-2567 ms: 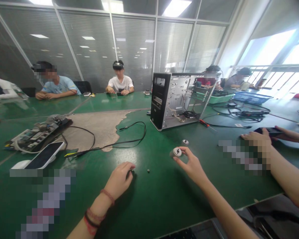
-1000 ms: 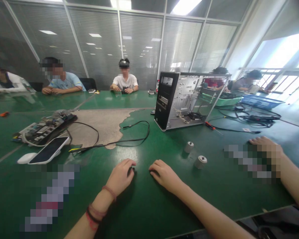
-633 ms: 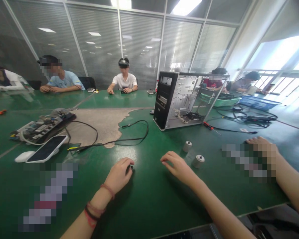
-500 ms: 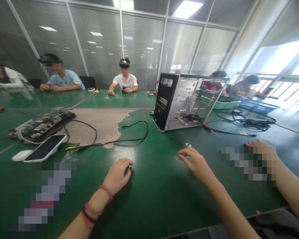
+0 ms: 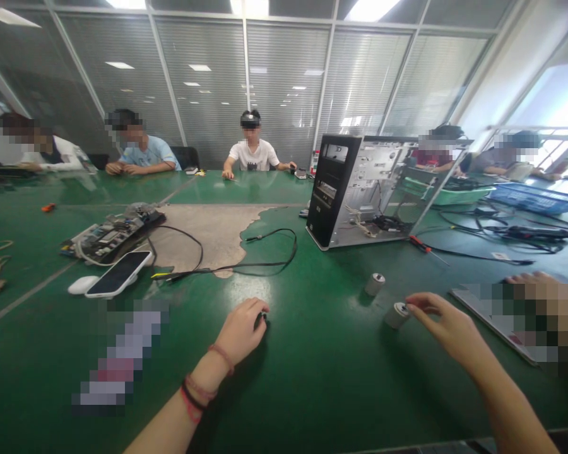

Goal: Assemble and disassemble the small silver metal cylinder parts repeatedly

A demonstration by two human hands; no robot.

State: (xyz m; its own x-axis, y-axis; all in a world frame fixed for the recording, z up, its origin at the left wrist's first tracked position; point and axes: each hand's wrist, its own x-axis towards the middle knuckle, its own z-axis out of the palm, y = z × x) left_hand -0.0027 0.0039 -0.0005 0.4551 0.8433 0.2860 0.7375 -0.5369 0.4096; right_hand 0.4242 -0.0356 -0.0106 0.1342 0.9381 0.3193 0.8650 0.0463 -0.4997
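Observation:
My left hand [image 5: 243, 325] rests low over the green table [image 5: 303, 378], fingers curled toward the thumb. A small dark thing shows between them, too little to name. My right hand [image 5: 442, 321] has its thumb and forefinger brought together at the top edge of a grey metal cylinder [image 5: 396, 317]. Whether a small piece is pinched there cannot be made out. This cylinder stands upright. A second grey cylinder [image 5: 374, 285], with a hole in its top, stands just behind and to the left, apart from my hand.
An open computer case [image 5: 329, 202] stands ahead. A screwdriver [image 5: 426, 246], cables and baskets [image 5: 539, 197] lie right. Left are a phone [image 5: 119, 274], a white mouse-shaped item [image 5: 82, 285] and an electronic assembly [image 5: 111, 234]. A neighbour's hand [image 5: 551, 302] lies at far right; people sit opposite.
The view has turned left, so things sit farther right. My right hand has moved right, uncovering the two cylinders. My left hand keeps its curled pose.

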